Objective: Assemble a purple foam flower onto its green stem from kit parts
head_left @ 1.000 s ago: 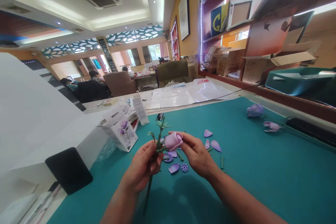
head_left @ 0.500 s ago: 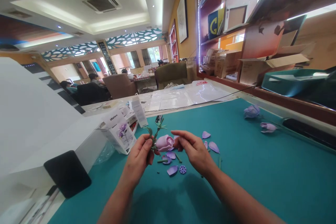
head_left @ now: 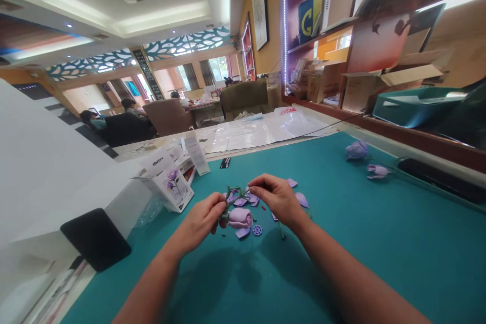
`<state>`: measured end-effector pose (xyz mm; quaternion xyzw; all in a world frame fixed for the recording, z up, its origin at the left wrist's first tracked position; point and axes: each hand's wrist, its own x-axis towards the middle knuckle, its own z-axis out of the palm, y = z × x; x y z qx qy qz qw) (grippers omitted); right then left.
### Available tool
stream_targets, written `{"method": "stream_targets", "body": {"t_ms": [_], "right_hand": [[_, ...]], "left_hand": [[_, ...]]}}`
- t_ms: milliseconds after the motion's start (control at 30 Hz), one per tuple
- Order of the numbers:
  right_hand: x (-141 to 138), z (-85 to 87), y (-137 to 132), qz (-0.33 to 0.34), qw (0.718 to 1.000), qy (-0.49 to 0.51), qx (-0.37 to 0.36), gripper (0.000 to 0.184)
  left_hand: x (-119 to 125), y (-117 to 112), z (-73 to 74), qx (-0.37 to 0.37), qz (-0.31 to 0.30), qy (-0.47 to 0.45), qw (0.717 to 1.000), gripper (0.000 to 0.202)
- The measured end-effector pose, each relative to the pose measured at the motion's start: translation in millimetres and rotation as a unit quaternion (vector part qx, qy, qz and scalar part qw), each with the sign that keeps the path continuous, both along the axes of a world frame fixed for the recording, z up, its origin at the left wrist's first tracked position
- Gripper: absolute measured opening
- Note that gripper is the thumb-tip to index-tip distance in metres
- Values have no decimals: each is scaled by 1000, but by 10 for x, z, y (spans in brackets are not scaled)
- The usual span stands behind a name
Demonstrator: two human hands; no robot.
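My left hand [head_left: 199,220] grips a green plastic stem [head_left: 228,202] with small serrated leaves, its dark lower end showing below my fingers. My right hand [head_left: 275,198] is above the stem's leafy top, fingertips close together at a leaf; I cannot tell whether they hold it. A lilac foam rosebud [head_left: 240,218] lies on the teal mat [head_left: 379,258] just below the hands. Loose lilac petals [head_left: 301,199] and a purple spoked disc [head_left: 257,230] lie around it. Two finished lilac flowers [head_left: 356,150] rest at the mat's far right.
A printed flower-kit box [head_left: 169,187] stands open at the mat's far left, next to a black pad [head_left: 94,239]. A long black object [head_left: 440,179] lies along the right edge. Plastic sheeting lies beyond the mat. Seated people are far back.
The rosebud has left the stem area and now lies on the mat. The stem has tipped more sideways, and both hands have drawn closer over it. The view has tilted slightly.
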<state>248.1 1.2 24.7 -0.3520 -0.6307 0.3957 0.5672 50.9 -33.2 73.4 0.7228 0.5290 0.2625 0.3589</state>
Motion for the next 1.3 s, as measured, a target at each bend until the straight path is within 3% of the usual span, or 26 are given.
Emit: {"method": "stream_targets", "body": {"t_ms": [233, 500, 733, 1000, 1167, 1300], "right_hand": [[-32, -38, -12, -20, 993, -102, 64, 8], [-90, -57, -32, -25, 980, -175, 95, 9], [-136, -173, 20, -7, 967, -245, 74, 7], [-289, -340, 27, 8, 923, -383, 32, 11], [-354, -402, 12, 5, 911, -413, 13, 13], [-374, -437, 16, 3, 910, -414, 8, 12]], "left_hand": [[-85, 17, -117, -12, 8, 68, 998, 32], [-79, -57, -145, 15, 41, 114, 993, 31], [-248, 67, -198, -60, -12, 113, 992, 36], [-429, 226, -347, -142, -62, 117, 981, 43], [-479, 291, -440, -134, -58, 135, 980, 45], [-509, 295, -422, -89, -22, 150, 984, 40]]}}
